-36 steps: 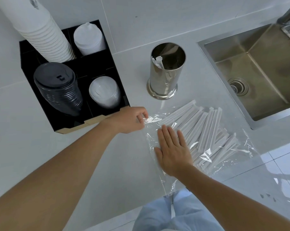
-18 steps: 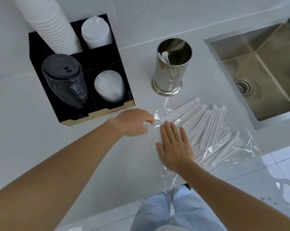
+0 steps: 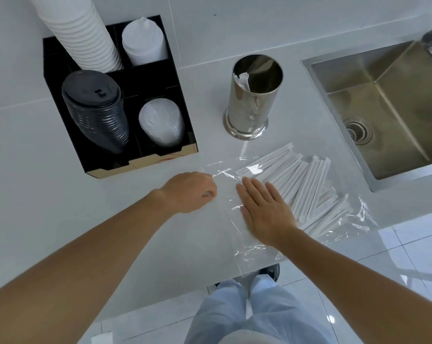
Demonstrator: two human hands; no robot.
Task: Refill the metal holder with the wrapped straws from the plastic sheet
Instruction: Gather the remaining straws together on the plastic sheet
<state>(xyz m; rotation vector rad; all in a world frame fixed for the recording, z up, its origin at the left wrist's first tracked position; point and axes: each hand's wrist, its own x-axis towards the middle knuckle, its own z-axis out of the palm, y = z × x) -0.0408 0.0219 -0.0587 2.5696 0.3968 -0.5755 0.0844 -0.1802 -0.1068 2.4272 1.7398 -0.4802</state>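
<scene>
- Your wrapped straws (image 3: 306, 184) lie fanned, long axes running near-left to far-right.
- Your left hand (image 3: 190, 192) pinches the plastic sheet (image 3: 354, 219); your right hand (image 3: 264, 209) stays flat, unmoved.

Left hand (image 3: 188, 192) pulls back from the plastic sheet (image 3: 224, 219) corner: a second ago its grip pinches right at the crinkled edge next to the right fingertips, now it sits apart from the right hand (image 3: 265, 212), bare sheet showing between them. Right hand slides a little toward the person, palm flat on the sheet, fingertips touching the near ends of the wrapped straws (image 3: 306, 184).
</scene>
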